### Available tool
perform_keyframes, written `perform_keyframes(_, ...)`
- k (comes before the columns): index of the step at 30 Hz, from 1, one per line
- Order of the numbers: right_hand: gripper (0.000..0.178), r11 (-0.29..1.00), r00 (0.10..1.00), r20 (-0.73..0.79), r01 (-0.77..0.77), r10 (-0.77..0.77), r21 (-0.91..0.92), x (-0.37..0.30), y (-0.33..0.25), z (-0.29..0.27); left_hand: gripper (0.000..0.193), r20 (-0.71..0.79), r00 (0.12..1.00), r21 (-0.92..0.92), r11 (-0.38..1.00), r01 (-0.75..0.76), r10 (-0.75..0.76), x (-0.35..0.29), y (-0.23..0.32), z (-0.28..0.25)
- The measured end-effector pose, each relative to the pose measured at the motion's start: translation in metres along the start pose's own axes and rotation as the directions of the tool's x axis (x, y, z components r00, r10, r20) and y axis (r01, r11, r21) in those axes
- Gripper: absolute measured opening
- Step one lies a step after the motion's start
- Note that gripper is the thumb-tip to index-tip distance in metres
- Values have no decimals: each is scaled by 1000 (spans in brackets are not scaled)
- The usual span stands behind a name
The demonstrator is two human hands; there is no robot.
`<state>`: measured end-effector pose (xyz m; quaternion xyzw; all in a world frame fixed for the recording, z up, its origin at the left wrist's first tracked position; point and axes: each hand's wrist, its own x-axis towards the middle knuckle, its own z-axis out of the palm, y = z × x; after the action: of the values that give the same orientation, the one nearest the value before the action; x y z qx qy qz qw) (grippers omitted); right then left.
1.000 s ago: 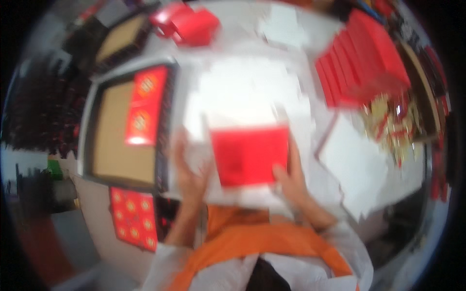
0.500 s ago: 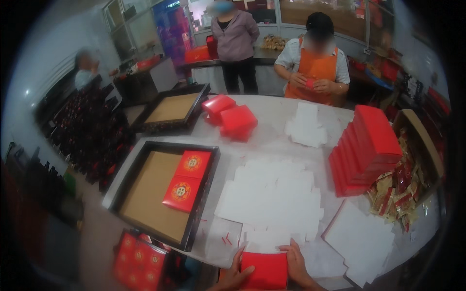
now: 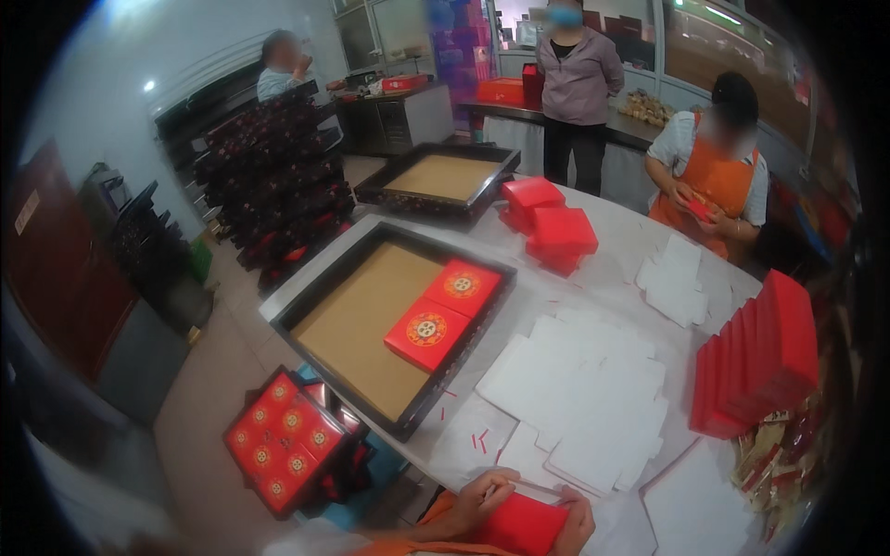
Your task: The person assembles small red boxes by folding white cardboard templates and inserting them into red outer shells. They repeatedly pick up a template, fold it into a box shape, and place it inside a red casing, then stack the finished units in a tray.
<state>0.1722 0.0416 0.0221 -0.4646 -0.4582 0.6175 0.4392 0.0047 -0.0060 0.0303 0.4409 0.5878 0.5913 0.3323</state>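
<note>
At the near edge of the table, a red cardboard box point(image 3: 521, 524) lies between my hands, plain side up. My left hand point(image 3: 484, 493) is closed at its far left corner, fingers bent over the edge. Along its right side, my right hand point(image 3: 576, 521) grips it with curled fingers. Just beyond my hands is a spread pile of flat white box blanks point(image 3: 579, 398). To the left, a black-rimmed tray point(image 3: 320, 338) with a brown base holds two red boxes point(image 3: 428, 327) with gold round patterns along its right side.
A stack of red boxes point(image 3: 756, 357) stands at right beside gold-and-red packets point(image 3: 777, 459). More red boxes point(image 3: 561, 236) and a second tray point(image 3: 436, 176) lie farther back. Filled trays point(image 3: 283, 440) sit low at left. An orange-aproned person point(image 3: 714, 176) works opposite; another stands behind.
The view has swung left, so the table and trays appear farther right. My left hand has moved from the box's left side to its far left corner, fingers now bent.
</note>
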Motion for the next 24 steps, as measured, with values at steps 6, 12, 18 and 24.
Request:
perform_keyframes(6,22,1000,994,-102,27,-27,-3,1,1,3,19,63,996,192,980,54,-67,12,21,1)
perform_keyframes(12,19,986,990,-122,92,-75,141,7,-3,6,24,132,983,-33,991,133,-128,15,1,9)
perform_keyframes(18,20,999,999,39,-19,18,28,10,-17,3,22,164,983,109,992,65,-82,15,1,5)
perform_keyframes(24,13,995,993,91,-73,79,-74,18,-11,-3,15,189,980,7,998,59,-60,13,-15,3)
